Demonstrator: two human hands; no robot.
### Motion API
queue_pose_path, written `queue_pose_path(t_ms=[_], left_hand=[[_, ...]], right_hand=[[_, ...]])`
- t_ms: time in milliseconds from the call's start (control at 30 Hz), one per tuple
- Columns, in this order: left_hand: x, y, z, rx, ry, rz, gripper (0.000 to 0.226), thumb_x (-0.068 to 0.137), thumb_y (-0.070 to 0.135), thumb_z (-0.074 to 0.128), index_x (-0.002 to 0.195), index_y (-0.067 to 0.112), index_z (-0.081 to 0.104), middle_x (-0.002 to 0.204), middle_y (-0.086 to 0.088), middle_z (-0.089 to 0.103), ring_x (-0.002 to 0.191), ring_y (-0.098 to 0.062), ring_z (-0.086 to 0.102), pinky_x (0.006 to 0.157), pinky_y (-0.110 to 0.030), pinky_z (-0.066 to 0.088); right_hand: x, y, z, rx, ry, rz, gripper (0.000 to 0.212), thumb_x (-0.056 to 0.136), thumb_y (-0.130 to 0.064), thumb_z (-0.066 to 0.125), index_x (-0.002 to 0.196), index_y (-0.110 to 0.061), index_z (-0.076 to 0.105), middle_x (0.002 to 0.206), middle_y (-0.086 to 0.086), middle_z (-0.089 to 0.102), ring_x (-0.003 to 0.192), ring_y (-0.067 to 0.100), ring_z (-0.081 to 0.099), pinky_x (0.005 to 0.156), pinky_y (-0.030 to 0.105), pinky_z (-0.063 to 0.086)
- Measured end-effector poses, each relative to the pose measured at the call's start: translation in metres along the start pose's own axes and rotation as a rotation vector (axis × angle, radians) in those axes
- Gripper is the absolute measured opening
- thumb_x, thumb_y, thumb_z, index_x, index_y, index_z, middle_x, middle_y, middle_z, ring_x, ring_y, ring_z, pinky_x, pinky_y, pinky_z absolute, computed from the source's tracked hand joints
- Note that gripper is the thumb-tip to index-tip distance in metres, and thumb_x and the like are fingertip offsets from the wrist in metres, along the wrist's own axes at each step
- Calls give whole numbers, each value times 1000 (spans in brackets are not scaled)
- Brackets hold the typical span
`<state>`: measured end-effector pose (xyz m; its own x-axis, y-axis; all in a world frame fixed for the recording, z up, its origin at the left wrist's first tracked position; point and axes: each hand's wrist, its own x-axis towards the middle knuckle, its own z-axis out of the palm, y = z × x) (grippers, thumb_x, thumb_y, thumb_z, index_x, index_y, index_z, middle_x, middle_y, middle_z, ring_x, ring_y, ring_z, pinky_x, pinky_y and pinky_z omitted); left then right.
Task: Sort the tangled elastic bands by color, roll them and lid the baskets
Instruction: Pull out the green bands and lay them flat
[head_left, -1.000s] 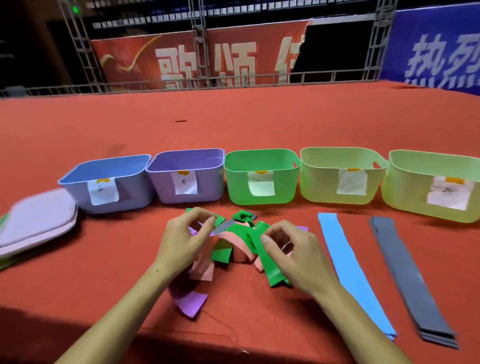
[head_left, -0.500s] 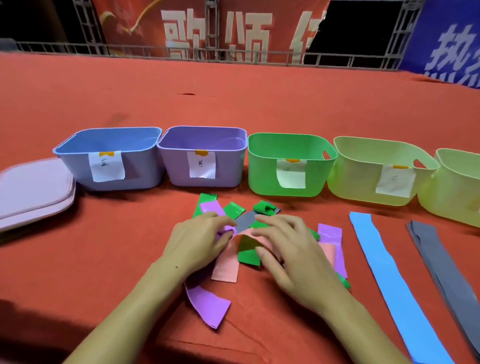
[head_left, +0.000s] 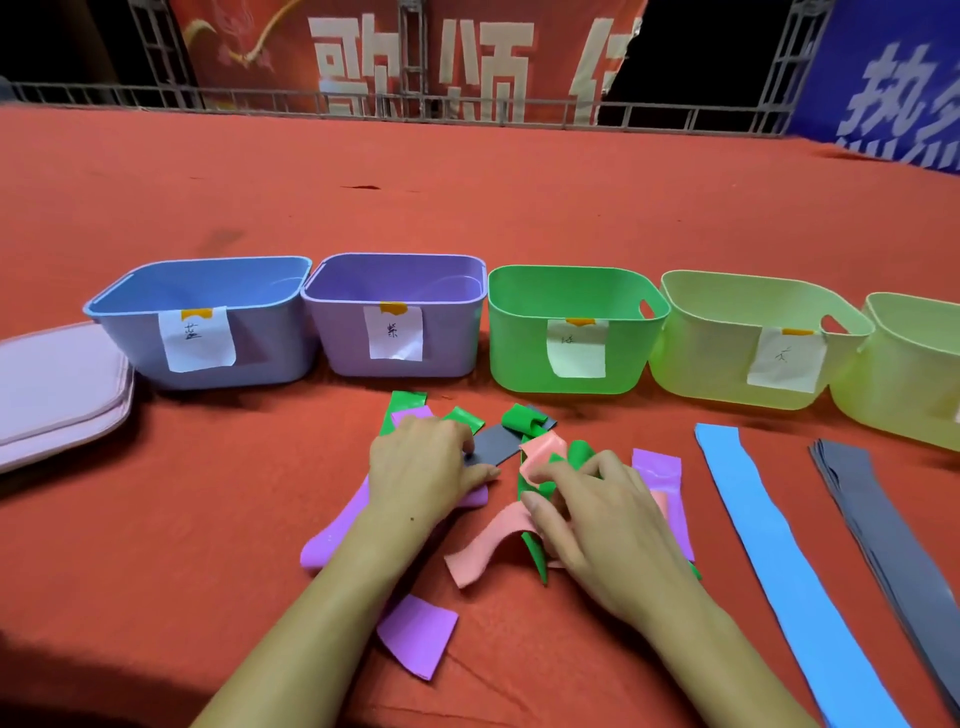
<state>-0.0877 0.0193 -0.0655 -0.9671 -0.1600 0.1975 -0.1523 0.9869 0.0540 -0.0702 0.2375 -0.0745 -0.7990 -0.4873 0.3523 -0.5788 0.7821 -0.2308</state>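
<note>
Between hands (head_left: 426, 467) (head_left: 608, 525): tangled bands (head_left: 540, 457); baskets (head_left: 571, 374) just beyond.

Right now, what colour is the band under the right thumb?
Pink band, pinched by the right hand; head view.

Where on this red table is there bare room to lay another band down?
Bare cloth lies between the lid stack and the left hand, and beyond the baskets. It is crowded at the tangled bands and by the blue band and grey bands.

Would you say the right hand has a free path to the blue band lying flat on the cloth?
Probably yes: the blue band lies uncovered just right of the right hand, though that hand is pinching the pink band.
</note>
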Motion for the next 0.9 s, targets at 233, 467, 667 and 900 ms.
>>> queue_pose_path(t_ms=[233,467,667,900], left_hand=[[12,3,8,-155,6,-107,41,77,70,80,99,35,80,96,7,75,103,-22,69,78,-37,58],[10,2,11,-132,115,-50,31,83,50,64,80,21,77,77,-2,68,81,-28,63,62,-33,50],[6,-19,-11,-599,167,-283,20,83,55,67,68,43,74,73,14,72,85,-25,72,71,-34,52],[-9,-17,-40,-832,504,-161,15,85,41,69,83,35,82,85,21,79,81,-2,75,81,-41,62]], right_hand=[[0,1,3,43,-33,41,42,101,-61,36,115,-33,64,86,-14,63,95,21,51,87,44,47],[0,3,2,102,-48,77,37,101,-62,37,116,-38,61,88,-21,64,97,15,48,91,40,46],[1,2,-2,150,-60,109,39,100,-65,34,121,-42,57,88,-25,65,100,12,45,92,37,44],[1,-1,-4,208,-29,104,42,99,-62,35,127,-41,58,93,-21,68,101,12,48,110,43,40]])
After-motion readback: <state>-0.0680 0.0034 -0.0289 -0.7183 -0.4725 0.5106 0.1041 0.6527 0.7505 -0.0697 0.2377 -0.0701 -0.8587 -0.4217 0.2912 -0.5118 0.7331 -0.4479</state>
